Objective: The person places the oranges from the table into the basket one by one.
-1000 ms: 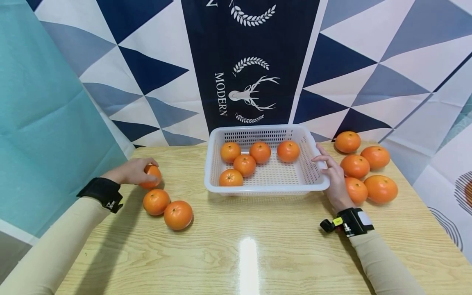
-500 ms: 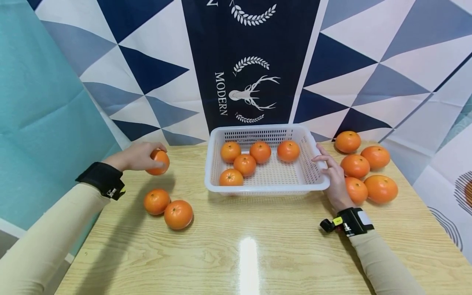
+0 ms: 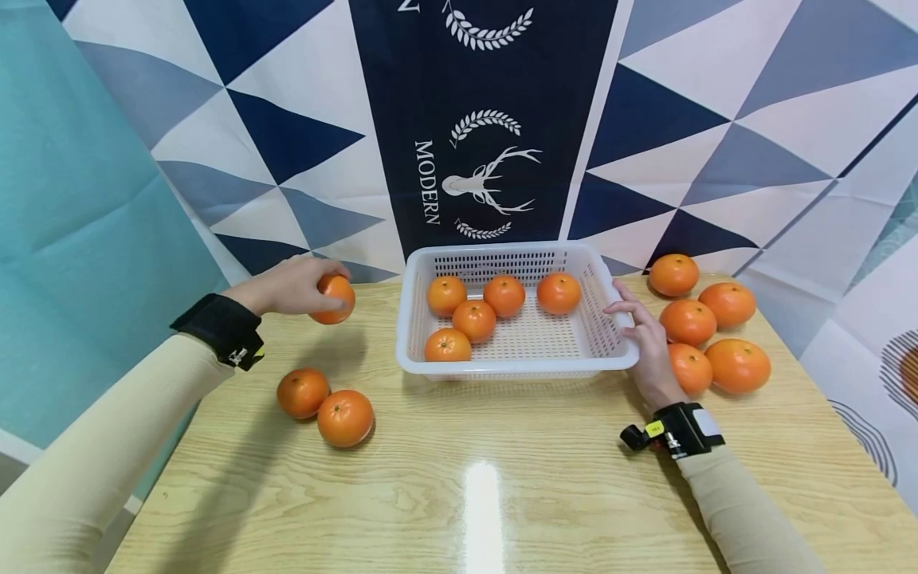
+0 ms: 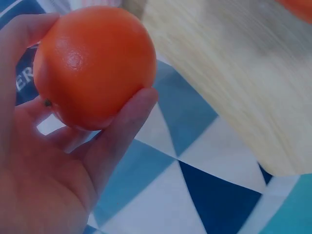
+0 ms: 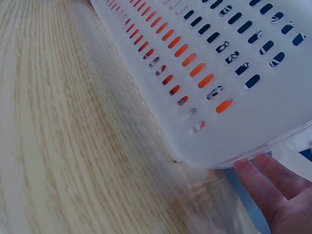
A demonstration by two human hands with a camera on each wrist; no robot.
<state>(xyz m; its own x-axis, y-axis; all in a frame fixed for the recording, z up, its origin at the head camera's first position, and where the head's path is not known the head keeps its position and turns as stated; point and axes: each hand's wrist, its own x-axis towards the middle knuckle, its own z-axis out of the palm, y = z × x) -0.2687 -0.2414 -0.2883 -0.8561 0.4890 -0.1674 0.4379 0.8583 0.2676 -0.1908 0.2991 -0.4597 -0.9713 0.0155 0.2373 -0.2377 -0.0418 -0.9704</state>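
From where I stand, the white basket [image 3: 516,367] sits against the middle of the tabletop's [image 3: 402,494] far edge with five oranges [image 3: 474,320] in it, four grouped toward its left end and one farther right. An eighth or so short of finished is not how I'd put it: outside the basket there are two loose oranges [image 3: 346,418] touching or nearly so toward the tabletop's left edge, five more oranges [image 3: 688,321] clustered by its far right corner, and one in the air.

That one, the held orange [image 3: 339,298], is pinched between the thumb and fingers of the left hand [image 3: 292,285], above the tabletop near its far edge and well apart from the basket. The right hand [image 3: 651,351] touches the basket's right end, a digit lying over the rim; I can't tell how firmly it grips.

A second ago the held orange was down by the loose pair; now it is up and closer to the basket. The right hand, the basket and the other fruit lie as they did.
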